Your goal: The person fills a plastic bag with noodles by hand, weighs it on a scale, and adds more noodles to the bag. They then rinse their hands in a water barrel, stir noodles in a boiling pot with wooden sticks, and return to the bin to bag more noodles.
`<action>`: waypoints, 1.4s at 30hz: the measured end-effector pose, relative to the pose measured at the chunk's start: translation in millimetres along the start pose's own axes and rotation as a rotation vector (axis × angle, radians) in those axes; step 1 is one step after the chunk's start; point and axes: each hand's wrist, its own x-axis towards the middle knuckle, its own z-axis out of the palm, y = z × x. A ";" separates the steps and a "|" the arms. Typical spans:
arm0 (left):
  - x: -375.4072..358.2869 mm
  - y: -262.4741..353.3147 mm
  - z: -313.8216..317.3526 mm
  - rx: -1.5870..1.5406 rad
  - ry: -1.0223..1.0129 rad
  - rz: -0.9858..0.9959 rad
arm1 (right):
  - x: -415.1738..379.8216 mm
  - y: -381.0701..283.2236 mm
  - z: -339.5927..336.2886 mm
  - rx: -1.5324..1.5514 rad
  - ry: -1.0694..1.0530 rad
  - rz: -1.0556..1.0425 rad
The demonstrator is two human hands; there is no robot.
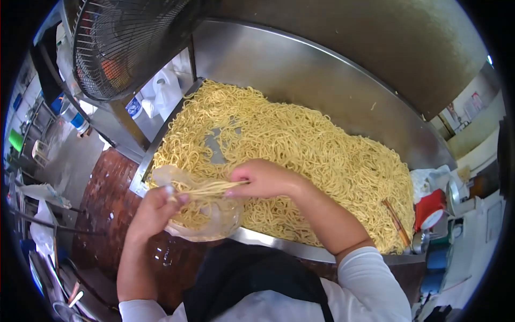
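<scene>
Between my two hands a small bundle of yellow noodles [210,189] is stretched sideways. My right hand [263,178] pinches its right end. My left hand [161,205] is closed on the left end, beside the rim of a clear plastic bag [228,217]. More noodles lie inside the bag, which sits at the front edge of the metal tray. A thick heap of noodles [322,161] spreads over the tray, and a bare metal patch [217,147] shows behind the bag.
A large fan [129,43] stands at the upper left, near white plastic jugs [166,94]. Wooden sticks [396,222] rest on the noodles at the right. Beyond them are a red scale [431,210] and white bags [429,180]. A metal wall [300,64] rises behind the tray.
</scene>
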 end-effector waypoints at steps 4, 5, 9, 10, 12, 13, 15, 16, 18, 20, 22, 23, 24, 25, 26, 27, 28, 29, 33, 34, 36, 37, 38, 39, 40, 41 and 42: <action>-18.4 -19.7 -19.0 -0.253 0.242 -0.026 | -10.8 41.9 12.3 0.392 0.351 0.409; -23.4 -21.7 -22.7 -0.213 0.267 -0.032 | -10.0 50.0 12.6 0.290 0.437 0.429; -32.2 -11.2 -27.0 0.361 0.215 -0.139 | -4.6 86.3 10.5 0.227 0.722 0.477; -31.9 -14.9 -24.7 0.504 0.220 -0.106 | -3.3 94.5 6.2 0.218 0.759 0.487; -29.7 -11.6 -19.3 0.670 0.189 -0.139 | -4.7 106.7 -5.0 0.040 0.752 0.494; -28.3 -11.2 -18.2 0.835 0.143 -0.155 | -2.8 119.2 -6.0 -0.004 0.784 0.540; -27.7 -22.6 -21.1 0.897 0.159 -0.178 | -6.7 143.1 -11.5 -0.025 0.874 0.595; -28.5 -30.2 -26.4 0.936 0.140 -0.232 | -12.8 152.9 -16.7 0.002 0.932 0.600; -31.2 -43.1 -32.5 0.990 0.131 -0.266 | -17.6 168.9 -25.2 -0.220 0.778 0.715; -23.6 -42.2 -25.0 0.960 0.156 -0.382 | -11.7 162.5 -13.0 -0.540 0.835 0.392; -18.4 -41.7 -20.5 0.941 0.271 -0.267 | 16.2 114.4 3.7 -0.771 0.894 0.107; -18.4 -34.8 -20.2 0.852 0.350 -0.216 | 32.0 87.3 15.7 -0.544 0.728 0.126; -20.0 -23.9 -24.2 0.697 0.353 -0.176 | 46.5 61.6 30.7 -0.343 0.540 0.149; -21.5 -16.9 -22.9 0.600 0.407 -0.089 | 60.8 29.6 52.0 -0.120 0.335 0.195; -24.8 -3.5 -23.8 0.503 0.412 -0.077 | 70.6 4.8 73.1 0.079 0.116 0.257; -22.5 -5.7 -19.4 0.351 0.502 0.072 | 80.4 9.3 92.8 0.075 0.074 0.202; -27.1 13.1 -20.4 0.144 0.498 0.112 | 94.2 23.4 111.8 0.176 0.025 0.101; -24.7 20.0 -19.2 0.066 0.511 0.177 | 111.0 27.1 122.3 0.275 -0.024 0.006; -26.0 51.0 -25.0 -0.302 0.294 0.273 | 136.9 -24.7 104.3 0.204 -0.201 -0.055; -25.6 51.4 -26.8 -0.305 0.294 0.277 | 141.7 -24.2 100.5 0.185 -0.210 -0.091; -18.9 45.4 -30.4 -0.432 0.323 0.247 | 148.8 -18.5 88.5 0.144 -0.206 -0.144; -14.3 31.0 -31.4 -0.580 0.302 0.236 | 147.7 -10.5 74.2 0.119 -0.189 -0.146; -12.8 17.6 -32.2 -0.727 0.248 0.226 | 142.2 0.5 53.1 0.134 -0.314 -0.002; -17.7 14.1 -33.2 -0.761 0.312 0.202 | 129.3 6.4 34.3 0.037 -0.270 0.042; -24.8 8.6 -40.5 -0.852 0.252 0.187 | 110.5 8.9 18.7 -0.055 -0.225 0.113; -29.4 4.8 -44.5 -0.897 0.198 0.245 | 92.6 10.9 6.7 -0.160 -0.175 0.135; -33.3 13.5 -46.8 -0.968 0.187 0.283 | 74.8 12.7 -1.4 -0.268 -0.140 0.167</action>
